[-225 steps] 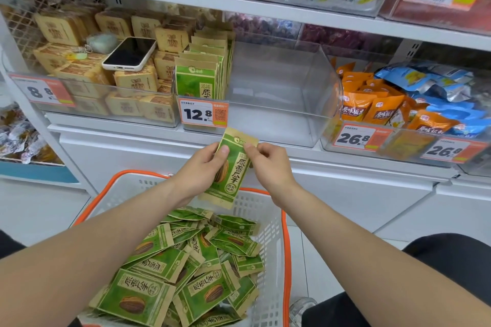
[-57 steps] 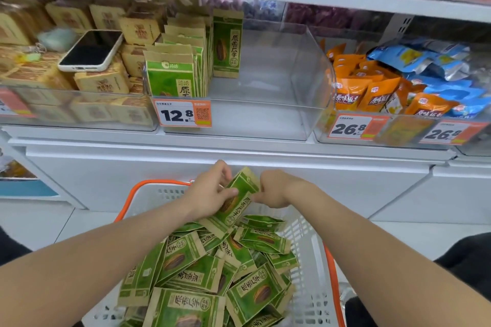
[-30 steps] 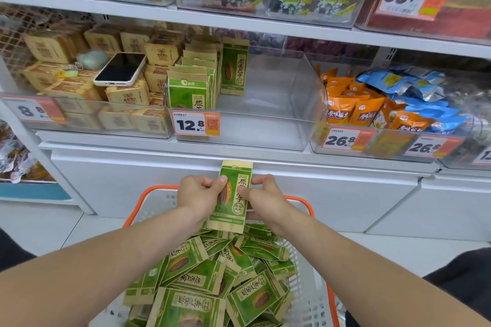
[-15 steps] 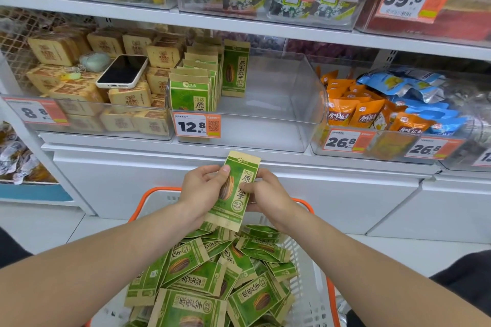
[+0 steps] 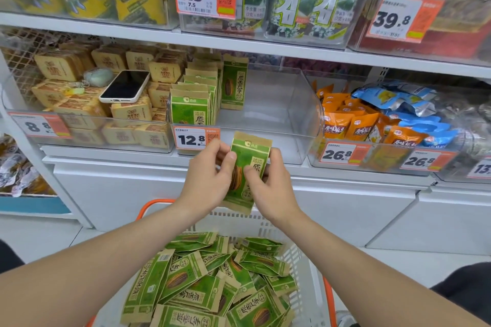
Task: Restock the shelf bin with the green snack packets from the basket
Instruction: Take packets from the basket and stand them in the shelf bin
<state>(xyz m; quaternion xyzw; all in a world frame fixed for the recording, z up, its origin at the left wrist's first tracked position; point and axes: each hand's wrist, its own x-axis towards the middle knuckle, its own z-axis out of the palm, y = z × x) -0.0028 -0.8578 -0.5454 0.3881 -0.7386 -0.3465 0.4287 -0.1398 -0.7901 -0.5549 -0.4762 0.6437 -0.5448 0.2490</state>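
One green snack packet (image 5: 248, 156) is upright between my hands, just below the front of the clear shelf bin (image 5: 300, 114). My left hand (image 5: 210, 180) pinches its left edge and my right hand (image 5: 268, 188) pinches its right edge. In the bin a row of green packets (image 5: 195, 103) stands at the left, and a single packet (image 5: 233, 82) stands upright behind them; the bin's right part is bare. Below my arms the white basket (image 5: 305, 273) with an orange rim holds several loose green packets (image 5: 210, 281).
A phone (image 5: 125, 86) lies on tan boxes (image 5: 79, 109) in the bin to the left. Orange and blue bags (image 5: 372, 117) fill the bin to the right. A 12.8 price tag (image 5: 195, 138) hangs on the bin's front. Seaweed packs sit on the upper shelf (image 5: 239, 42).
Both hands have lifted the held packet up from above the basket to just under the bin's front edge. One packet more stands in the bin than 7.5 s ago.
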